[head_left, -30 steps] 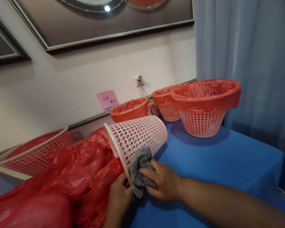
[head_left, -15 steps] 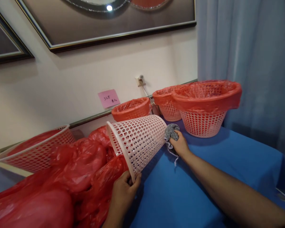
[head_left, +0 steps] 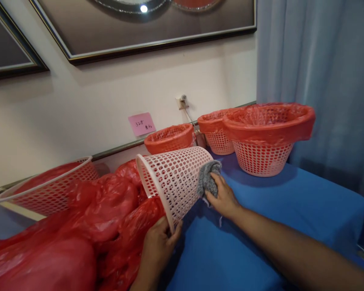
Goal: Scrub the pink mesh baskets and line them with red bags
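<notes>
A pale pink perforated plastic basket lies tilted on its side, its wide mouth facing left toward me. My left hand is closed on the basket's rim at its lower edge, thumb outside. My right hand grips a grey cloth and presses it against the basket's side near the base; a loose white thread dangles below the cloth. Filled red plastic bags lie to the left, touching the basket's mouth and close to my left hand.
Red-lined baskets stand at the back: a large one on the right, another beside it, and a third near the wall. A white-rimmed basket stands left. Blue cloth covers the table. A pink note is on the wall.
My right hand has moved the grey cloth left and slightly down, from the base's edge onto the basket's side. My left hand stays on the rim.
</notes>
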Tool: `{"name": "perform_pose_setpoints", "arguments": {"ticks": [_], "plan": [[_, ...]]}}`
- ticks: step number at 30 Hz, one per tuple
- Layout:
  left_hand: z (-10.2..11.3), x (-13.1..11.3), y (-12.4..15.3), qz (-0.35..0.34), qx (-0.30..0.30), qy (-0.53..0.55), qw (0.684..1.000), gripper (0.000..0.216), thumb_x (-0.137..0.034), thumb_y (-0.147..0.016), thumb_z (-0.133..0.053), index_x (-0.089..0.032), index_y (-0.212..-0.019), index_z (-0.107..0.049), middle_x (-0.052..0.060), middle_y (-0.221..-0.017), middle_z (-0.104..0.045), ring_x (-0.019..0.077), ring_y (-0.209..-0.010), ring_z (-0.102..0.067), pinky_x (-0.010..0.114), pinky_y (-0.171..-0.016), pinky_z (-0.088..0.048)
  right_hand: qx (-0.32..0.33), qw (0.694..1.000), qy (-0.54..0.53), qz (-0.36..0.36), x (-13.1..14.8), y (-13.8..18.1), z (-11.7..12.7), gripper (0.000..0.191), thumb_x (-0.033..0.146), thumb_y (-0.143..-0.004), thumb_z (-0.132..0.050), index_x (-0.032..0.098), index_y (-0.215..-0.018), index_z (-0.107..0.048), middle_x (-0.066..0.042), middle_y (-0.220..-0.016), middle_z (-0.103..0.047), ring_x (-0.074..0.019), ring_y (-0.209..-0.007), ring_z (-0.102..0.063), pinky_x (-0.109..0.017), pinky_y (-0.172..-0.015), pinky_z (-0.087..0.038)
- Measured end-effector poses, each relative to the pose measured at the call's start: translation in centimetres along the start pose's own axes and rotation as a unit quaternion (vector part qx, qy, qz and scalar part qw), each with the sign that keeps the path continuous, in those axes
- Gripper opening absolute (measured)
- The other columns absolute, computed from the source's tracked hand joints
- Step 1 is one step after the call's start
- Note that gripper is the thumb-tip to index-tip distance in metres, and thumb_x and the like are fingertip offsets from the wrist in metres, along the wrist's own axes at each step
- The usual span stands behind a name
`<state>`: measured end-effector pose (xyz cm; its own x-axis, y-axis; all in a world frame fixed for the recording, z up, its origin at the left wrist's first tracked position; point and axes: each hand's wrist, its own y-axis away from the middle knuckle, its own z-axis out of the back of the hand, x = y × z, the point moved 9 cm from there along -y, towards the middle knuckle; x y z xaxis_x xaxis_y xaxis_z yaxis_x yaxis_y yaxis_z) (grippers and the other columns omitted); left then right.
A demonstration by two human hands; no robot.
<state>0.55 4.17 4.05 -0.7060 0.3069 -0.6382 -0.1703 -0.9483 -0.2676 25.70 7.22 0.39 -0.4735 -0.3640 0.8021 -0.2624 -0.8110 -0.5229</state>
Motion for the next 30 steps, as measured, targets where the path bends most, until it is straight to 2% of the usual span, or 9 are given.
{"name": "perform_pose_setpoints", "arguments": {"ticks": [4, 7, 10, 13, 16, 19, 21, 26, 30], "plan": [[0.9, -0.7, 0.1, -0.051, -0.029, 0.021, 0.998, 0.034, -0.047, -0.084, -0.064, -0.018, -0.085, -0.081, 0.006, -0.077, -0.077, 0.0241, -0.072, -0.072, 0.029, -0.067, -0.058, 0.139, 0.960, 0.036, 0.239, 7.1, 4.6, -2.7, 0.058, 0.034, -0.086, -0.065, 0.022, -0.141, -0.054, -0.016, -0.124, -0.061, -0.0271, -0.098, -0.067, -0.043, -0.084, -0.059], [1.4, -1.4, 0.3, -0.076, -0.041, 0.005, 0.996, 0.028, -0.041, -0.080, -0.065, -0.018, -0.077, -0.081, 0.005, -0.070, -0.075, 0.0225, -0.066, -0.069, 0.028, -0.062, -0.056, 0.188, 0.928, 0.023, 0.322, 9.4, 6.6, -3.6, 0.059, 0.034, -0.082, -0.069, 0.026, -0.139, -0.057, -0.011, -0.112, -0.062, -0.0250, -0.089, -0.065, -0.038, -0.075, -0.059], [1.7, -1.3, 0.3, -0.067, -0.060, 0.018, 0.996, 0.031, -0.043, -0.083, -0.065, -0.018, -0.086, -0.083, 0.006, -0.079, -0.079, 0.0219, -0.067, -0.070, 0.028, -0.063, -0.056, 0.158, 0.958, -0.004, 0.241, 7.5, 4.1, -2.9, 0.057, 0.027, -0.079, -0.069, 0.027, -0.136, -0.060, -0.009, -0.115, -0.063, -0.0234, -0.092, -0.066, -0.037, -0.080, -0.059], [1.6, -1.1, 0.4, -0.058, -0.073, 0.015, 0.996, 0.035, -0.048, -0.086, -0.065, -0.018, -0.088, -0.083, 0.005, -0.078, -0.078, 0.0203, -0.064, -0.067, 0.027, -0.060, -0.055, 0.035, 0.997, -0.047, 0.041, 1.5, -0.4, -0.2, 0.056, 0.024, -0.077, -0.068, 0.025, -0.132, -0.064, -0.009, -0.126, -0.066, -0.0251, -0.110, -0.066, -0.041, -0.099, -0.055], [1.2, -0.8, 0.6, -0.059, -0.070, -0.007, 0.996, 0.037, -0.050, -0.087, -0.066, -0.017, -0.081, -0.081, 0.004, -0.069, -0.073, 0.0185, -0.058, -0.062, 0.026, -0.055, -0.050, -0.068, 0.987, -0.065, -0.129, -4.6, -2.9, 1.7, 0.054, 0.029, -0.076, -0.065, 0.020, -0.129, -0.064, -0.011, -0.118, -0.072, -0.0285, -0.110, -0.069, -0.048, -0.101, -0.054], [0.6, -0.4, 0.7, -0.059, -0.056, 0.003, 0.997, 0.037, -0.051, -0.089, -0.065, -0.018, -0.087, -0.081, 0.004, -0.075, -0.076, 0.0200, -0.063, -0.065, 0.027, -0.059, -0.052, -0.080, 0.979, -0.065, -0.177, -6.9, -3.5, 1.5, 0.050, 0.035, -0.078, -0.063, 0.018, -0.125, -0.065, -0.008, -0.100, -0.076, -0.0281, -0.092, -0.073, -0.047, -0.087, -0.060], [0.6, -0.1, 0.7, -0.058, -0.060, 0.008, 0.996, 0.038, -0.052, -0.088, -0.066, -0.018, -0.087, -0.082, 0.004, -0.076, -0.076, 0.0201, -0.064, -0.066, 0.027, -0.059, -0.052, -0.075, 0.979, -0.068, -0.178, -6.6, -2.9, 0.9, 0.051, 0.036, -0.078, -0.065, 0.019, -0.126, -0.064, -0.008, -0.102, -0.076, -0.0275, -0.095, -0.073, -0.046, -0.090, -0.059], [1.0, 0.4, 0.7, -0.046, -0.081, 0.011, 0.996, 0.040, -0.054, -0.087, -0.066, -0.017, -0.086, -0.082, 0.005, -0.075, -0.077, 0.0190, -0.059, -0.063, 0.026, -0.056, -0.050, -0.003, 0.999, -0.025, -0.025, -0.3, 0.2, -0.7, 0.060, 0.031, -0.081, -0.068, 0.020, -0.139, -0.056, -0.015, -0.132, -0.064, -0.0302, -0.120, -0.064, -0.048, -0.105, -0.052], [0.9, 0.8, 0.5, -0.029, -0.069, 0.036, 0.997, 0.038, -0.051, -0.086, -0.067, -0.017, -0.093, -0.083, 0.005, -0.079, -0.078, 0.0221, -0.067, -0.069, 0.027, -0.061, -0.055, 0.108, 0.978, 0.038, 0.175, 5.8, 3.7, -2.6, 0.060, 0.032, -0.084, -0.067, 0.021, -0.142, -0.053, -0.017, -0.128, -0.059, -0.0287, -0.102, -0.067, -0.046, -0.089, -0.059]]}}
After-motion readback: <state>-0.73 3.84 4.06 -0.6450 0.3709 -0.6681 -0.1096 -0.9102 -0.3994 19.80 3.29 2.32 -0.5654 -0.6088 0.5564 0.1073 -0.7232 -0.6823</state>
